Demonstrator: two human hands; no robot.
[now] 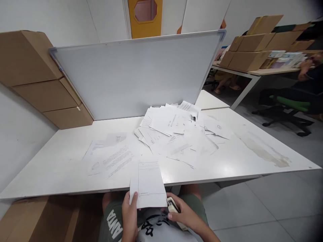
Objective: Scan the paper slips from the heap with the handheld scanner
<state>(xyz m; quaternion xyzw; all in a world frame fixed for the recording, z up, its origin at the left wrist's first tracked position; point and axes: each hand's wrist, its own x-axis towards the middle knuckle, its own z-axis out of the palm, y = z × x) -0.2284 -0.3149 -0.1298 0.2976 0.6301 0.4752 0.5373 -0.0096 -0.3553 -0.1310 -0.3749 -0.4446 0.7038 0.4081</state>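
A few printed paper sheets (150,183) are pinched at their lower left corner by my left hand (130,211), thumb on top. They reach over the table's front edge above my lap. My right hand (183,212) is wrapped round a cream stapler (172,205), whose front end is at the sheets' lower right corner. Whether the stapler's jaws touch the paper I cannot tell. Beyond my hands, a large loose heap of papers (161,122) covers the middle of the white table (73,174). To the left, a few printed pages (116,159) lie flat.
A whiteboard (141,74) leans upright along the table's back. Stacked cardboard boxes (47,90) stand at its left end. At right, another table holds boxes (248,53), and a person (311,74) sits near a green chair (290,103). Open cardboard (50,218) lies below left.
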